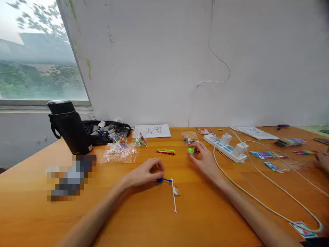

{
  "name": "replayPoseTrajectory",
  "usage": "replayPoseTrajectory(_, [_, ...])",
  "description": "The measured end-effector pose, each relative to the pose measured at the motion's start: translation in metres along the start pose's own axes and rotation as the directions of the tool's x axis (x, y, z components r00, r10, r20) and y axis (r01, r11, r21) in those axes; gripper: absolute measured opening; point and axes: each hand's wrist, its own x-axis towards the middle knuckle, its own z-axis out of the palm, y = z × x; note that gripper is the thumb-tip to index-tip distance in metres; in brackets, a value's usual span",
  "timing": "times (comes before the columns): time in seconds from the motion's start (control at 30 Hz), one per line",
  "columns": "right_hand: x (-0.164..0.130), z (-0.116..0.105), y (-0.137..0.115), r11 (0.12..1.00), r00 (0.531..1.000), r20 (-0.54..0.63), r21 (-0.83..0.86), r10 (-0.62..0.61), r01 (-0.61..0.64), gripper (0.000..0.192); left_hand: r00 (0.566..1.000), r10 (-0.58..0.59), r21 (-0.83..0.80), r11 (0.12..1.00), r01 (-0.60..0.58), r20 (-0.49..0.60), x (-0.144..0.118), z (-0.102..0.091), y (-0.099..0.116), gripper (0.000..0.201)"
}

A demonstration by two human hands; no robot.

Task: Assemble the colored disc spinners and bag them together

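My left hand (pixel 146 171) is closed in a pinch at the outer end of a small blue plastic rod (pixel 167 180). The rod's other end meets a thin white plastic rod (pixel 174 203) lying on the table, with a white, partly clear piece (pixel 175 190) at its middle. Between the fingertips of my right hand (pixel 204 159) is a small bright green round plastic piece (pixel 191 150). Beyond and between both hands lie yellow-green and red rods (pixel 166 151), side by side.
A black bottle (pixel 69 128) and a black bag (pixel 115 127) of scraps stand at the left. Clear plastic packets (pixel 119 153) lie nearby. A white power strip (pixel 224 148) with looping cables is right of my right hand. Another person's hand (pixel 322 160) shows at the far right.
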Motion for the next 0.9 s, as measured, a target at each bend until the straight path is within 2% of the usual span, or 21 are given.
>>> replayPoseTrajectory(0.13, [-0.025, -0.014, 0.029, 0.968, 0.987, 0.027, -0.202, 0.158, -0.15, 0.018, 0.999, -0.011, 0.049, 0.999, 0.009, 0.042, -0.002, -0.004, -0.003, 0.032])
replayPoseTrajectory(0.27, [-0.033, -0.019, 0.04, 0.916, 0.965, 0.076, -0.343, 0.249, -0.209, 0.017, 0.994, 0.063, 0.08, 0.994, -0.07, 0.091, -0.007, -0.011, 0.001, 0.031])
replayPoseTrajectory(0.43, [-0.03, -0.015, 0.043, 0.879, 0.967, 0.063, -0.436, 0.246, -0.195, 0.017, 0.992, 0.101, 0.076, 0.991, -0.107, 0.074, -0.008, -0.012, -0.002, 0.025])
replayPoseTrajectory(0.6, [-0.03, -0.014, 0.046, 0.865, 0.972, 0.067, -0.473, 0.226, -0.169, 0.018, 0.995, 0.104, 0.036, 0.994, -0.104, -0.002, -0.004, -0.008, -0.012, 0.023])
replayPoseTrajectory(0.73, [-0.031, -0.012, 0.045, 0.848, 0.977, 0.081, -0.515, 0.196, -0.127, 0.021, 0.995, 0.086, 0.001, 0.996, -0.086, -0.056, -0.002, -0.011, -0.01, 0.026])
replayPoseTrajectory(0.9, [-0.031, -0.013, 0.038, 0.814, 0.98, 0.086, -0.572, 0.182, -0.101, 0.023, 0.988, 0.057, -0.12, 0.99, -0.074, -0.14, 0.002, -0.008, -0.005, 0.028])
